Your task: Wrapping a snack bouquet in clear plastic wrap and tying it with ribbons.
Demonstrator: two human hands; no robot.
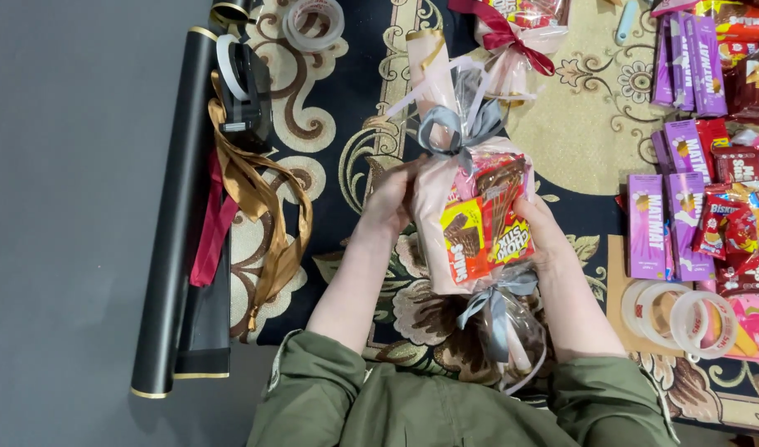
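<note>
I hold a clear cellophane gift bundle [476,217] filled with red and yellow snack packets, lifted above the patterned rug. Grey ribbon [458,132] ties its far end and another grey bow [497,300] ties the near end. My left hand [389,199] grips the bundle's left side, fingers curled behind it. My right hand [546,236] grips its right side, partly hidden by the wrapping. Both forearms come out of green sleeves at the bottom.
A second wrapped bundle with a red bow [512,33] lies beyond. Purple and red snack boxes [686,199] pile up at right, with clear tape rolls [686,319] near them. At left lie a black tube [180,207], a tape dispenser [245,91], and gold and red ribbons [259,207].
</note>
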